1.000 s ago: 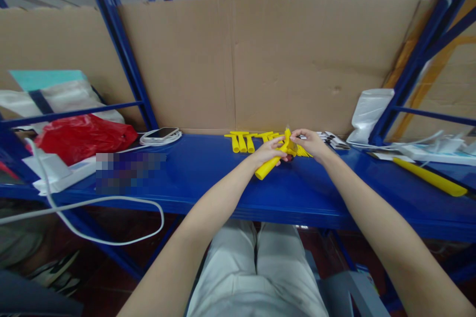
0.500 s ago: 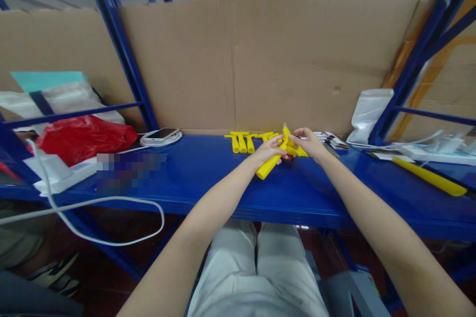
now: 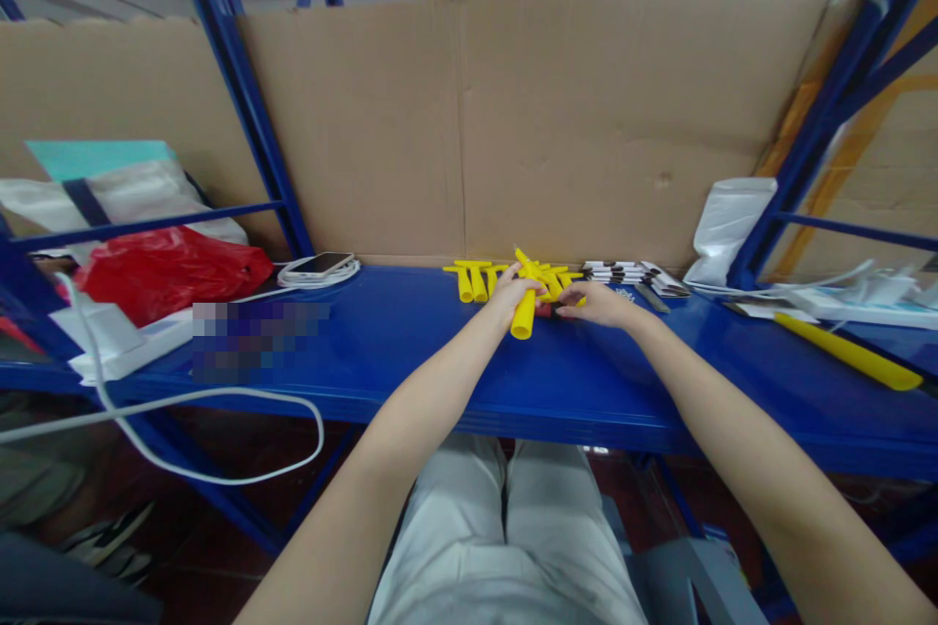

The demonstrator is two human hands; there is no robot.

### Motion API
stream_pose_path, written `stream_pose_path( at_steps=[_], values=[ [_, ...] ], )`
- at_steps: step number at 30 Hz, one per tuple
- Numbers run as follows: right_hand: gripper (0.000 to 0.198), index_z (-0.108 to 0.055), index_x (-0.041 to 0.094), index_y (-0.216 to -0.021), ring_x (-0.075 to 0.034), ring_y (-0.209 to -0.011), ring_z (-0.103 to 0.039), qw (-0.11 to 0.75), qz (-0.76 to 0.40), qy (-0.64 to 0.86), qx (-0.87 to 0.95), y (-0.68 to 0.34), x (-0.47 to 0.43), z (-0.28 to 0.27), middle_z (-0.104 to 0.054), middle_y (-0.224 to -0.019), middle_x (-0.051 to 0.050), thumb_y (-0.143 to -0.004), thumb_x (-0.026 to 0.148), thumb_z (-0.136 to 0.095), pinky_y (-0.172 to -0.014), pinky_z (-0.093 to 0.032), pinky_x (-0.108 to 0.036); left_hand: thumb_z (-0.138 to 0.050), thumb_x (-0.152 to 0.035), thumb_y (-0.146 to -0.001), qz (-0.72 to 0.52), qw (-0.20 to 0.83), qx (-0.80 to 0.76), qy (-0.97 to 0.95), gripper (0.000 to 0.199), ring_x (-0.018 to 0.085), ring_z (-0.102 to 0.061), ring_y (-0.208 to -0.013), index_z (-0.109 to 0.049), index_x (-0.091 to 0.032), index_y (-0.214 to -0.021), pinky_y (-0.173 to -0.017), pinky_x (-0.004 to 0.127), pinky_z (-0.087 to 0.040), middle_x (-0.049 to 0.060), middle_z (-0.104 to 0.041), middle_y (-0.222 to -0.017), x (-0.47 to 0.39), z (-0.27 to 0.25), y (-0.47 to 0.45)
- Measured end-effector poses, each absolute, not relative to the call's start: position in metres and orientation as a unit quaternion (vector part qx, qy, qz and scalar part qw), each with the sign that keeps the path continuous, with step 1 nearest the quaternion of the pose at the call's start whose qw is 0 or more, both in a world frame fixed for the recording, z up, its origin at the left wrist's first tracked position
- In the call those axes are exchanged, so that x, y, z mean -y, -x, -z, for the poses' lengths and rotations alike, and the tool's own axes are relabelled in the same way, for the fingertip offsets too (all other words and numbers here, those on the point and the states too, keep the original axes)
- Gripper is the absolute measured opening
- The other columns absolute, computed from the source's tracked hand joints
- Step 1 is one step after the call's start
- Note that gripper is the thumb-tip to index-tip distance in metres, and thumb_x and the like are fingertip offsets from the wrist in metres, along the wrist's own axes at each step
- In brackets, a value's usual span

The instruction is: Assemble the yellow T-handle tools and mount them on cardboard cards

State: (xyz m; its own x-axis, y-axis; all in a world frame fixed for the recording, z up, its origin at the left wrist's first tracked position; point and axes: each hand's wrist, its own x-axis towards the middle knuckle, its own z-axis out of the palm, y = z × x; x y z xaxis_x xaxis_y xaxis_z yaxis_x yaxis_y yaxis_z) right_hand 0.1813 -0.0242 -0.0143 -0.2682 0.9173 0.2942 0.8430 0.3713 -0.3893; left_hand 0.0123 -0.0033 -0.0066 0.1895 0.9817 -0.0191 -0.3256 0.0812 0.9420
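My left hand (image 3: 515,291) is closed around a yellow T-shaped tool (image 3: 523,320), with its thick round handle end pointing toward me. The tool's narrow far end tilts up toward the cardboard. Just to the right, my right hand (image 3: 597,303) has its fingers bent around the black end of a small dark red object (image 3: 544,310) low over the table; its kind is too small to tell. Several similar yellow T-shaped pieces (image 3: 479,285) lie in a row behind my left hand. More yellow pieces (image 3: 555,281) sit between the hands, partly hidden.
Folded black-and-white papers (image 3: 612,271) and a flat grey strip (image 3: 652,298) lie right of the hands. A phone (image 3: 322,264) rests on a coiled white cable at left, near a red plastic bag (image 3: 176,264). Cardboard (image 3: 469,137) walls the blue table's back.
My left hand has swung the yellow tool leftward and turned it more toward me. My right hand has left the tool's far part and come down to the dark red object.
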Motion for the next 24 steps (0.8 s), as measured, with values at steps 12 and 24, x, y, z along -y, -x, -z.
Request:
stream_pose_path(
  at_steps=[12,24],
  values=[
    [0.03,-0.066,0.018,-0.104,-0.022,-0.085,-0.063,0.136,-0.043,0.593,0.792,-0.162,0.037,0.012,-0.068,-0.093,-0.007,-0.076,0.03,-0.066,-0.07,-0.045,-0.028,-0.051,0.006,-0.069,-0.514,0.622,-0.383,-0.45,0.082,0.008,-0.056,-0.047,-0.032,-0.021,-0.144,-0.043,0.017,-0.041,0.006,-0.067,-0.084,0.007,0.007,-0.014],
    [0.029,-0.065,0.016,-0.077,-0.013,-0.06,-0.051,0.342,-0.134,0.561,0.742,-0.183,0.035,0.001,-0.057,-0.063,0.001,-0.068,0.043,-0.067,-0.058,-0.039,-0.026,-0.058,0.004,-0.066,-0.542,0.624,-0.365,-0.429,0.081,0.011,-0.061,-0.053,-0.038,-0.02,-0.141,-0.047,0.018,-0.043,0.008,-0.07,-0.088,0.006,0.0,-0.007]
  ],
)
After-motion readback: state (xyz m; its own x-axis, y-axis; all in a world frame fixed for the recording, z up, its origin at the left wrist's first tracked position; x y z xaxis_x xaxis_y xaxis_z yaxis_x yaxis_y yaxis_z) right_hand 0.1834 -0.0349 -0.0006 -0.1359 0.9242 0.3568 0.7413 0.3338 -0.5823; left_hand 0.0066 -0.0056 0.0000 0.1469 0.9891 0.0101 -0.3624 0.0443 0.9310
